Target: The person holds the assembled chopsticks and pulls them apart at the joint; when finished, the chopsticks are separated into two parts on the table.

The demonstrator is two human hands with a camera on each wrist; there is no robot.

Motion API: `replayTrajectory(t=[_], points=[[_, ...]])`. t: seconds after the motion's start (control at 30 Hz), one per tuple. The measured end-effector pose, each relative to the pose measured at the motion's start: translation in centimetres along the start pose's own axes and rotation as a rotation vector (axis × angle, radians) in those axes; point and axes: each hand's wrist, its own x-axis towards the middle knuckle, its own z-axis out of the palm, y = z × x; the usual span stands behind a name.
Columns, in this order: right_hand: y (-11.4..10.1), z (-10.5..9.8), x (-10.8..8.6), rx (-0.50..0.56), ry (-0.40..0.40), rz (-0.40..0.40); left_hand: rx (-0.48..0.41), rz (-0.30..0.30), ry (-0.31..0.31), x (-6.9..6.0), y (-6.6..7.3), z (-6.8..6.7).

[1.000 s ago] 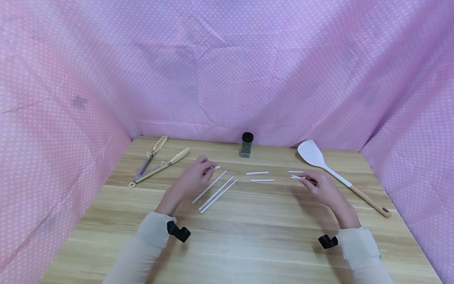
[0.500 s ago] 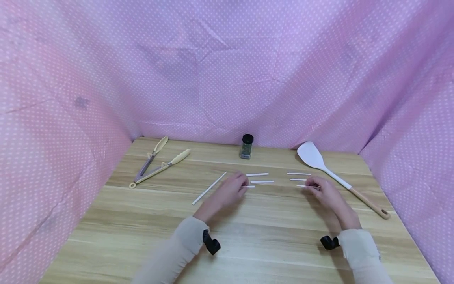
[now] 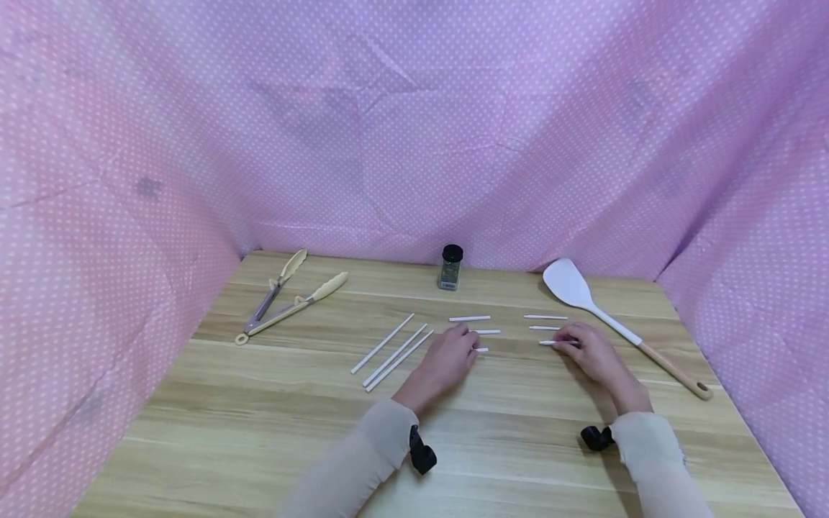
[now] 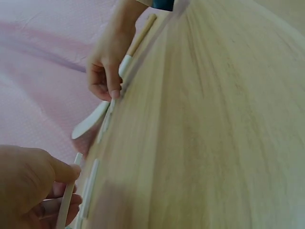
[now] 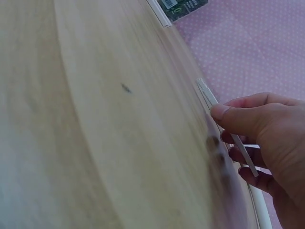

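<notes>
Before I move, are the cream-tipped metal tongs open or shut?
Open: the tongs lie with both arms spread in a V.

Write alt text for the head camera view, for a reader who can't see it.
A person's left hand and right hand each pinch a white stick at a wooden table, near four short white sticks. Three longer white sticks lie slanted to the left, with open tongs beyond, a black-lidded jar at the back and a wooden-handled spatula at right.

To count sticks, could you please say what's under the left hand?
In the head view, the left hand partly covers a white stick on the table and the pinched stick; covered parts are hidden.
</notes>
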Motion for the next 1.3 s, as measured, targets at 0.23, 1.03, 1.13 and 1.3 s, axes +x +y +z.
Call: replayTrajectory(t=[0.23,1.03,1.13,1.3], points=[[0.3,0.1,0.2,-0.011,0.009,-0.014,0.127,-0.021,-0.025,0.9,0.2,1.3],[0.0,0.3,0.0,-0.082,0.006,0.011,0.266,0.003,0.006,2.2,-0.2,2.7],[0.0,0.3,0.0,-0.087,0.003,0.017,0.272,0.004,0.000,2.2,-0.2,2.7],[-0.4,0.3,0.5,-0.089,0.017,0.013,0.285,0.005,-0.002,2.1,-0.2,2.6]])
